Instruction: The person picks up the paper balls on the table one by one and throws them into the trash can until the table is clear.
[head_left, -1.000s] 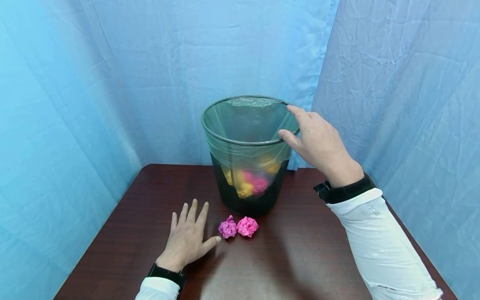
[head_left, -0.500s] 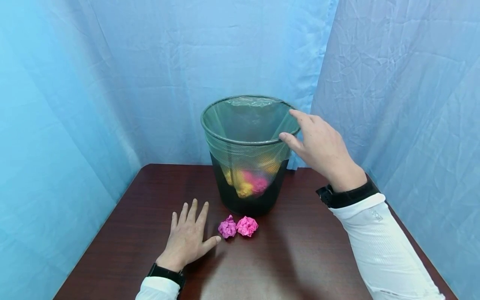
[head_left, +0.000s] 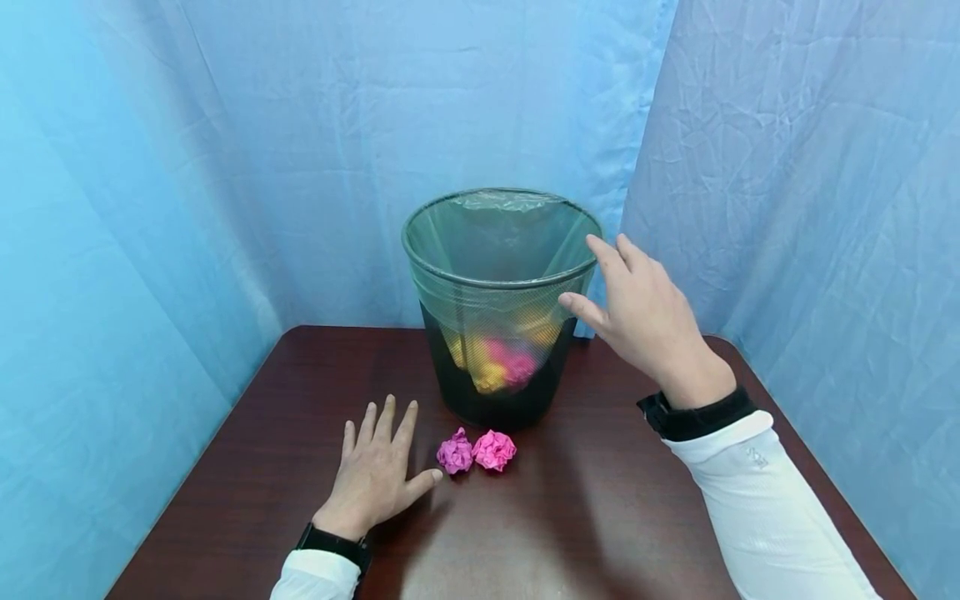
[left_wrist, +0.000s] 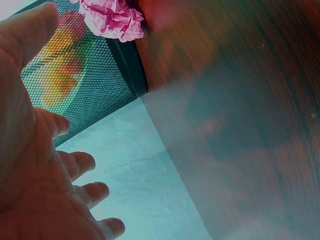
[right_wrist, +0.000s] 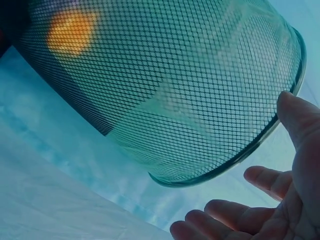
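A black mesh wastebasket with a green plastic liner stands upright toward the back of the table. Yellow and pink crumpled paper balls show through its mesh. In front of its base lie a purple paper ball and a pink paper ball, side by side. My left hand is spread over the table left of them, thumb tip close to the purple ball. Beside the basket's right rim, my right hand is raised with fingers apart, holding nothing; the right wrist view shows its thumb near the rim.
Light blue curtains hang behind the dark wooden table and along both its sides. The table's far edge runs just behind the basket.
My right hand has drawn down and slightly right, away from the basket's rim, and its fingers have spread a little. My left hand, the basket and both loose paper balls stay put.
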